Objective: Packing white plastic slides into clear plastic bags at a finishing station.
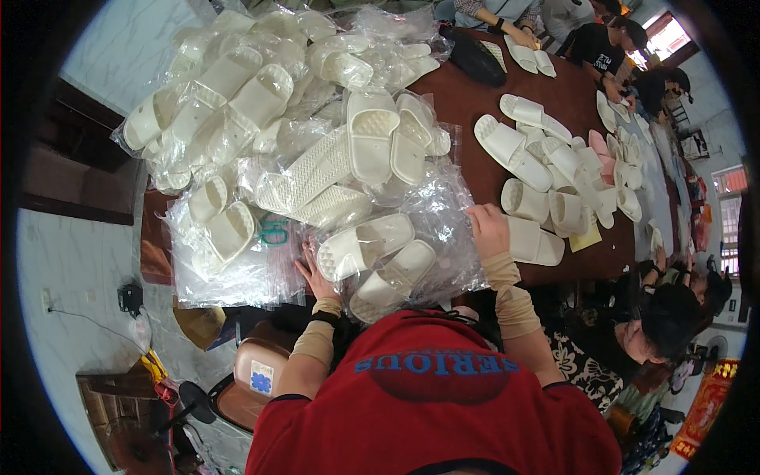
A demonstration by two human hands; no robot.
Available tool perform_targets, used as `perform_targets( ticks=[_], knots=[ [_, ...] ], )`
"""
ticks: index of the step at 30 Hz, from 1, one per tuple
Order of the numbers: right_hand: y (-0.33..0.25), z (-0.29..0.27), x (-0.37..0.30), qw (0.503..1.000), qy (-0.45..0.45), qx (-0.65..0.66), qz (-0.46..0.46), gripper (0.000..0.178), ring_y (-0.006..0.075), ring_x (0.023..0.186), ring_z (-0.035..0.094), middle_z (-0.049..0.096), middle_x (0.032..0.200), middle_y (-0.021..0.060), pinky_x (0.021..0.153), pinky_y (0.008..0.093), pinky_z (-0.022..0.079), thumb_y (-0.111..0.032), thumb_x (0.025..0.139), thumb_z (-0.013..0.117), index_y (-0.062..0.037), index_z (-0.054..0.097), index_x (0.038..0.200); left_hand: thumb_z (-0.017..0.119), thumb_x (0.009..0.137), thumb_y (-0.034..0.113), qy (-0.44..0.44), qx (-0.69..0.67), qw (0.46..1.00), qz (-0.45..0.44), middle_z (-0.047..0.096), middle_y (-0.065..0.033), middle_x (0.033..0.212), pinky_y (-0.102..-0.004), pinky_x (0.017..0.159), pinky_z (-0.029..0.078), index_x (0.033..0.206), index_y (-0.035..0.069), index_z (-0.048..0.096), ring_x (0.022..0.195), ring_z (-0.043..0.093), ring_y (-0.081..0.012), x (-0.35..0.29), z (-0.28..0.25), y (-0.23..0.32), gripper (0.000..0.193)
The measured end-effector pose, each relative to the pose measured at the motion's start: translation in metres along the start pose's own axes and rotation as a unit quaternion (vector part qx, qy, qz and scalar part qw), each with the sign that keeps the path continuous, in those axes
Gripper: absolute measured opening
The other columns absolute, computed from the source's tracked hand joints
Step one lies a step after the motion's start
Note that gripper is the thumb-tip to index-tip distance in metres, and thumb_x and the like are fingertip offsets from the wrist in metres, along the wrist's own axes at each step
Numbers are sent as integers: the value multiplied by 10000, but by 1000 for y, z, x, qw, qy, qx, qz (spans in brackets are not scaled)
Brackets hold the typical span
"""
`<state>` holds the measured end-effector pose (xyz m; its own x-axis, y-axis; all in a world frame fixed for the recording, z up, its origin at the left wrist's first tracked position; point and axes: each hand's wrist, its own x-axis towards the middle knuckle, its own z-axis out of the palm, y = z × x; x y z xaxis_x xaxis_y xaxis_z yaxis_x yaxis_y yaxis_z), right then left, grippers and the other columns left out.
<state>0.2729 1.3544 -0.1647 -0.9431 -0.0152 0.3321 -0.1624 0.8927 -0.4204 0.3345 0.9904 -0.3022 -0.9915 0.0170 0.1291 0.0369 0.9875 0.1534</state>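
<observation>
In front of me a pair of white slippers (366, 247) lies in or on a clear plastic bag (451, 237), with their undersides hidden. My left hand (318, 281) rests beside the left slipper, fingers apart on the plastic. At the bag's right edge is my right hand (491, 231), its fingers bent together on the film. Just beyond lie more white slippers (372, 146), some upright and some with patterned soles (309, 178) showing. Green-handled scissors (274, 231) lie on the plastic left of my left hand.
A large heap of bagged white slippers (229, 87) fills the far left. Loose white slippers (546, 158) and a pink one (602, 154) lie on the brown tabletop (443, 95) to the right. Co-workers' hands (521, 36) are at the far side. A brown chair (257, 368) stands at lower left.
</observation>
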Motion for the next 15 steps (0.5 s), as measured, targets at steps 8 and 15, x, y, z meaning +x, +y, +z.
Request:
perform_targets(
  ticks=[8, 15],
  knots=[
    [3, 62, 5, 869, -364, 298, 155, 226, 231, 677, 644, 664, 818, 108, 641, 362, 497, -247, 807, 624, -46, 660, 904, 380, 897, 328, -16, 24, 1000, -6, 173, -120, 1535, -608, 1103, 26, 1403, 110, 374, 1428, 71, -325, 5, 2, 3, 551],
    [-16, 73, 8, 932, -328, 148, 30, 383, 292, 789, 646, 679, 844, 113, 697, 412, 490, -453, 800, 630, -92, 678, 920, 366, 882, 414, -5, 34, 999, -3, 179, -145, 1529, -611, 1100, 15, 1424, 121, 350, 1427, 69, -332, 1, -5, 1, 617]
  ],
)
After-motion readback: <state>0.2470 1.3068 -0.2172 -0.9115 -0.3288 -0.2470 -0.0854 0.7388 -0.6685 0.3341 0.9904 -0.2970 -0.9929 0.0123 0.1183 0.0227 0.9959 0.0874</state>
